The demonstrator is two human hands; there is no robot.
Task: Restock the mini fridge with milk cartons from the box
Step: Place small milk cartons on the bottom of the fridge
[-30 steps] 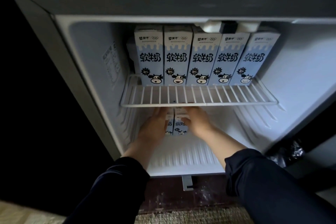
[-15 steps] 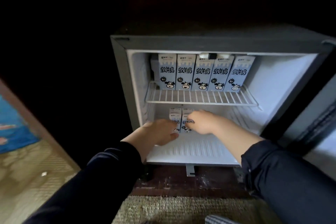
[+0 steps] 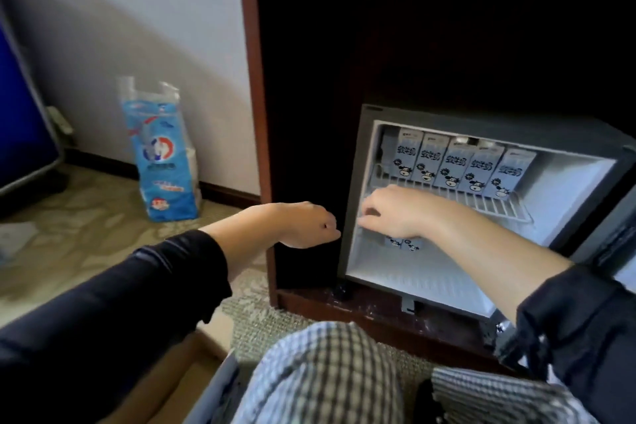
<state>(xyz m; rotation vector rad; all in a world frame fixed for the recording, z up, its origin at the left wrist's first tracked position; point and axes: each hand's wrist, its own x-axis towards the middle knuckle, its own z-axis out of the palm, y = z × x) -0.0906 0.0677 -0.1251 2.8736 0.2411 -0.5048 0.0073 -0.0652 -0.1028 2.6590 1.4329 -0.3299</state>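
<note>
Empty and loosely curled, left hand (image 3: 306, 224) hangs outside the mini fridge (image 3: 430, 280) while right hand (image 3: 395, 213), fingers relaxed, hovers over two milk cartons (image 3: 402, 244) on its floor, probably squaring them beneath the stocked wire shelf (image 3: 502, 208).

Fridge (image 3: 568, 189) in cabinet (image 3: 299, 113), bag (image 3: 161, 162) on floor (image 3: 86, 234) to the left.
Five cartons (image 3: 454, 163) on the shelf (image 3: 495, 205), two cartons (image 3: 402, 244) beneath it.
</note>
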